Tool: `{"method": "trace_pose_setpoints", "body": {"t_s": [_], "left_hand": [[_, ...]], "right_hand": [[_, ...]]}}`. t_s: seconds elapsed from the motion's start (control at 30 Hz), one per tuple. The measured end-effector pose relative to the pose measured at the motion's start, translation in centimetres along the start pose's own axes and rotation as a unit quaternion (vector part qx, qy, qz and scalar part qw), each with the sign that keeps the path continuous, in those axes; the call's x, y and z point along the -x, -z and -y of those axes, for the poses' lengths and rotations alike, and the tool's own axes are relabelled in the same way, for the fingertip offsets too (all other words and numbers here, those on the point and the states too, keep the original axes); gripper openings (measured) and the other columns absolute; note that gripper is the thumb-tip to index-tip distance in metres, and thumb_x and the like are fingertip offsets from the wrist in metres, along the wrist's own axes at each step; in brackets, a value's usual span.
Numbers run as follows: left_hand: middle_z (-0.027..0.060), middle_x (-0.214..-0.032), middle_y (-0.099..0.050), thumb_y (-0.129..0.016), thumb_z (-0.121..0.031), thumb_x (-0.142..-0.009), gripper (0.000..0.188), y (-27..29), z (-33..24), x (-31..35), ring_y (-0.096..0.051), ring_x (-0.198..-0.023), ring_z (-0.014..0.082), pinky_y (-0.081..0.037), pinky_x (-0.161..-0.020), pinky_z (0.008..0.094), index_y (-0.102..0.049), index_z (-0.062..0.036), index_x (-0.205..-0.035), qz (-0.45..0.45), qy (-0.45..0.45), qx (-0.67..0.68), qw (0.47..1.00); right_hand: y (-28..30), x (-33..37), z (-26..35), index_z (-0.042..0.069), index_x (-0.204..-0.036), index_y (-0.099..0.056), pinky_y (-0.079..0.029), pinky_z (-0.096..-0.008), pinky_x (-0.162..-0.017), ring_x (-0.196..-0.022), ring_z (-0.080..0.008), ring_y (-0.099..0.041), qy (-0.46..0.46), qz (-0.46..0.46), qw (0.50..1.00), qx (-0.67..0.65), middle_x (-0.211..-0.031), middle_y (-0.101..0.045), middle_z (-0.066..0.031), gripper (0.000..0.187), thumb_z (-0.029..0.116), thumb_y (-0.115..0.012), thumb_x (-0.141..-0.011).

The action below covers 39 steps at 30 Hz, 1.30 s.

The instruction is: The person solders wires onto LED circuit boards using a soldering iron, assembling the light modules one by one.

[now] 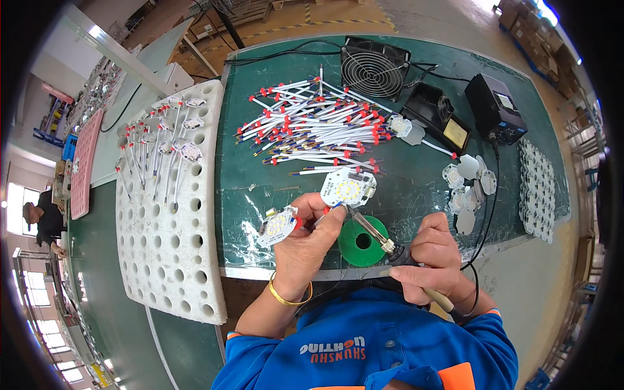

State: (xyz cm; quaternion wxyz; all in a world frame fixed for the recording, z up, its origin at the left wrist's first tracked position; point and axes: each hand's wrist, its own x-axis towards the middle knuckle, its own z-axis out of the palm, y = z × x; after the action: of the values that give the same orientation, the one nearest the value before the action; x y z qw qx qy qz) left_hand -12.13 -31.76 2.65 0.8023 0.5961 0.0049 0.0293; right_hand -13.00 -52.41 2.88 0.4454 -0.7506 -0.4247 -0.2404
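My right hand [429, 260] is closed round the handle of a soldering iron [372, 227]. Its hot end points up and left, to the lower edge of a whitish LED board [349, 187], and seems to touch it there. At that same edge my left hand [304, 250] pinches a thin wire with a blue end. A second LED board [277, 225], with a red piece beside it, sticks out to the left of that hand; whether the fingers hold it directly or by its wire is hidden. Below the iron stands a green spool [351, 252].
A pile of white wires [312, 127] with red connectors lies beyond my hands, near a fan [375, 68]. To the right are an iron stand [435, 117], a black station [495, 109], loose boards [465, 222] and a board panel [537, 192]. White foam [172, 260] holds wired boards leftward.
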Motion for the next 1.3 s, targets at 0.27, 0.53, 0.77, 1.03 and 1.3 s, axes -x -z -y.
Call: {"method": "trace_pose_setpoints", "body": {"t_s": [0.27, 0.53, 0.77, 1.03, 1.3], "left_hand": [[-0.0057, -0.069, -0.051, -0.063, -0.004, -0.083, 0.005, -0.2, 0.3, -0.6, -0.042, -0.063, 0.0018, -0.034, -0.057, 0.0180, -0.059, -0.0020, -0.087, -0.031, 0.048, -0.015, 0.998], [-0.0064, -0.063, -0.049, -0.064, -0.003, -0.081, 0.010, 0.0, 0.4, -1.1, -0.041, -0.058, 0.0017, -0.032, -0.053, 0.0185, -0.057, -0.0059, -0.074, -0.016, 0.061, 0.013, 0.998], [-0.0067, -0.062, -0.048, -0.064, -0.004, -0.081, 0.013, -0.1, 0.8, -1.2, -0.040, -0.056, 0.0018, -0.032, -0.052, 0.0190, -0.056, -0.0063, -0.072, -0.010, 0.063, 0.016, 0.998], [-0.0040, -0.069, -0.056, -0.065, -0.009, -0.084, 0.013, -1.1, 0.6, -1.2, -0.048, -0.064, 0.0007, -0.038, -0.053, 0.0164, -0.062, -0.0003, -0.093, 0.078, 0.086, -0.125, 0.985], [-0.0011, -0.070, -0.057, -0.057, -0.013, -0.091, 0.028, 0.1, 0.5, -2.5, -0.055, -0.071, 0.0053, -0.040, -0.062, 0.0179, -0.053, -0.0007, -0.116, 0.112, 0.107, -0.062, 0.986]], "right_hand": [[-1.1, 0.7, -1.1, 0.014, -0.083, -0.069, -0.037, -0.0322, -0.061, -0.052, -0.0153, -0.044, -0.012, -0.038, 0.999, -0.016, -0.058, -0.042, 0.0025, 0.029, 0.003, -0.062, -0.057], [0.1, -0.1, -0.7, 0.011, -0.085, -0.069, -0.037, -0.0331, -0.061, -0.052, -0.0170, -0.045, -0.022, -0.051, 0.997, -0.062, -0.059, -0.042, 0.0008, 0.026, 0.000, -0.061, -0.063], [0.0, -1.2, -1.5, 0.007, -0.092, -0.064, -0.036, -0.0334, -0.058, -0.054, -0.0186, -0.045, -0.020, -0.054, 0.998, -0.011, -0.063, -0.041, -0.0019, 0.029, -0.002, -0.061, -0.064], [-2.6, -4.4, -4.6, 0.006, -0.093, -0.060, -0.044, -0.0296, -0.052, -0.062, -0.0226, -0.056, -0.107, -0.112, 0.988, 0.021, -0.077, -0.058, -0.0109, 0.028, 0.003, -0.073, -0.069], [-3.3, -3.6, -4.6, 0.007, -0.085, -0.057, -0.041, -0.0293, -0.047, -0.054, -0.0204, -0.051, -0.136, -0.102, 0.985, 0.013, -0.069, -0.056, -0.0077, 0.023, -0.005, -0.070, -0.070]]}}
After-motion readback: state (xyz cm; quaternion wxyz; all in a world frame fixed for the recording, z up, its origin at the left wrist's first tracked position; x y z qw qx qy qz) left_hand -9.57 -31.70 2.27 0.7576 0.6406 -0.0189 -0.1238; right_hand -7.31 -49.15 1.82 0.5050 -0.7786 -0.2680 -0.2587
